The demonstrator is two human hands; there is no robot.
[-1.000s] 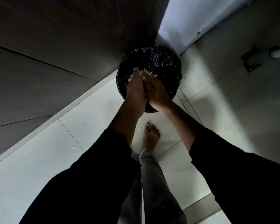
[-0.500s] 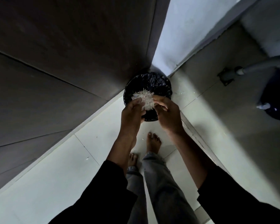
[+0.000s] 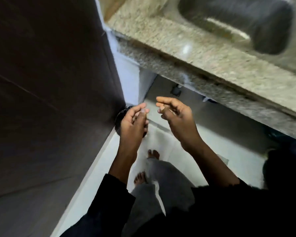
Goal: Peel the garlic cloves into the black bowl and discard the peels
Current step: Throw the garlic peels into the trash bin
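Now empty: left hand (image 3: 132,120) and right hand (image 3: 175,115) above bin (image 3: 118,117), each grip relaxed, peels gone since earlier. Discard judged done; worktop (image 3: 186,53) beyond.

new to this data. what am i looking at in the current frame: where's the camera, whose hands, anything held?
No machine here: a person wears one wide-angle camera on the head, which looks down past the arms to the floor. The left hand and right hand hang apart with loosely bent fingers and seem to hold nothing, though the frame is blurred. Behind the left hand a black-lined bin peeks out on the tiled floor. Top right is a granite counter with a steel sink. Bare feet show below.
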